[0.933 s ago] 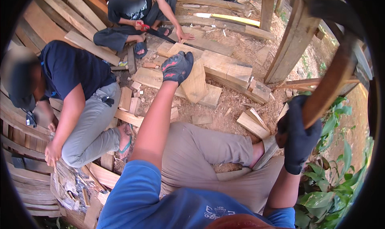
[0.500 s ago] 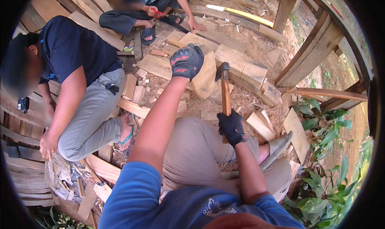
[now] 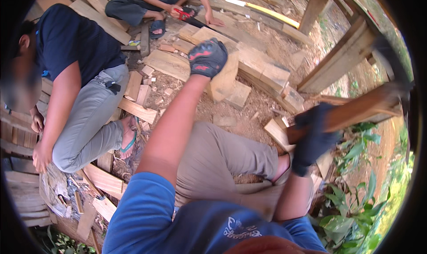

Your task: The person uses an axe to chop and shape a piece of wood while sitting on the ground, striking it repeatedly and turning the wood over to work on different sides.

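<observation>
My left hand [image 3: 207,58], in a black glove with red marks, is closed on the top of a pale wooden block [image 3: 223,79]. Its fingertips are mostly hidden behind the glove's back. To the right, my right hand [image 3: 315,136], also black-gloved, grips a hammer [image 3: 356,110] by its wooden handle. The hammer is raised toward the camera, its dark head blurred near the right rim and well apart from the block. Just right of the block, a thick timber beam [image 3: 269,76] lies on the ground.
One person [image 3: 80,71] sits close on the left. Another person, at the far side, holds a red-handled saw [image 3: 183,14] against wood. A yellow-and-white tool [image 3: 267,12] lies beyond. Offcuts and chips cover the dirt; wooden posts [image 3: 338,58] and leafy plants [image 3: 344,218] stand at the right.
My right hand has swung the hammer up and to the right, away from beside the block. My left hand keeps its hold on the block. The whole view has shifted slightly.
</observation>
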A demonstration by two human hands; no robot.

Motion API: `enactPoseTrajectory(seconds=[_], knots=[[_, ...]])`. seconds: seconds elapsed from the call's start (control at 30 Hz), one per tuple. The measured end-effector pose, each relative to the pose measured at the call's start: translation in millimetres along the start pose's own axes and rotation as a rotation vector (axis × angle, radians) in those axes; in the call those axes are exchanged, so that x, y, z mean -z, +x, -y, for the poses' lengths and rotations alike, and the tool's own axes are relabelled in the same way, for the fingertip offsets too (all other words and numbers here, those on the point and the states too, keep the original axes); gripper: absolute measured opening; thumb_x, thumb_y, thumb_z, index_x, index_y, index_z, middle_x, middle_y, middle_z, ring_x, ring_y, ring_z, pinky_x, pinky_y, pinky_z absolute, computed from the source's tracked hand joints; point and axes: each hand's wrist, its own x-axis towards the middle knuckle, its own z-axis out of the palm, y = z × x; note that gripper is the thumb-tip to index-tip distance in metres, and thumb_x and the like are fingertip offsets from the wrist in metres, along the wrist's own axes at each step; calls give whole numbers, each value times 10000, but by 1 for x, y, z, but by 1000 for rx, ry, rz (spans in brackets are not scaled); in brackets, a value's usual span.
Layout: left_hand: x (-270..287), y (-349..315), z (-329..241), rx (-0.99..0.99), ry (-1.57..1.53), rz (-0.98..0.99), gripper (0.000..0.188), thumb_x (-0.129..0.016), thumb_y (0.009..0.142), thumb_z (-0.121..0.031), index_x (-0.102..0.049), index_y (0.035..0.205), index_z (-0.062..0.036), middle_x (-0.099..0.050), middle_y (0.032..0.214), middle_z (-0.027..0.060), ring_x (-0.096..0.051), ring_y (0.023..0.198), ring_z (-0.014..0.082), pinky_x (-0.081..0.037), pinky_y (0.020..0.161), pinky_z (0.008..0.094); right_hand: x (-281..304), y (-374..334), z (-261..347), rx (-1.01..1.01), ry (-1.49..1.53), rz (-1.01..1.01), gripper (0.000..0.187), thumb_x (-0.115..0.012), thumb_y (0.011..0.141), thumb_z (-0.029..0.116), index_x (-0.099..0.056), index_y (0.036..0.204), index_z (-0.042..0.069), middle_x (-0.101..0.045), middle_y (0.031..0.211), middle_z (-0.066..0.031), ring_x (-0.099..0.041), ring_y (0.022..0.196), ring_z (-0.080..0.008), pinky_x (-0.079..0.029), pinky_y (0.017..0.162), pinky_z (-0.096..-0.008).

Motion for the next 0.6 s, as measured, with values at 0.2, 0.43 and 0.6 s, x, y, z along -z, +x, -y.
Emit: enactPoseTrajectory(seconds=[0.2, 0.43, 0.6], knots=[[-4, -4, -21, -19, -11, 26, 380, -499, 1057, -329, -761, 948, -75, -776, 904, 229, -767, 871, 426, -599, 790, 558, -25, -99, -197, -610, -736, 501, 335, -749, 967, 300, -666, 1030, -19, -699, 709, -110, -705, 569, -207, -550, 535, -392], [11, -3, -12, 34, 5, 100, 533, -489, 1071, -509, -774, 1048, -59, -781, 1008, 252, -762, 983, 430, -589, 889, 542, 2, -11, -33, -547, -351, 125, 237, -793, 965, 229, -683, 1010, 23, -651, 714, -24, -618, 561, -109, -486, 494, -298], [34, 6, 4, 69, -9, 297, 755, -410, 1058, -687, -761, 1176, -29, -770, 1119, 285, -739, 1098, 436, -556, 980, 538, 27, 24, 59, -256, -232, -101, 203, -729, 1019, 174, -661, 1140, 26, -580, 710, -16, -530, 512, -96, -423, 464, -262]])
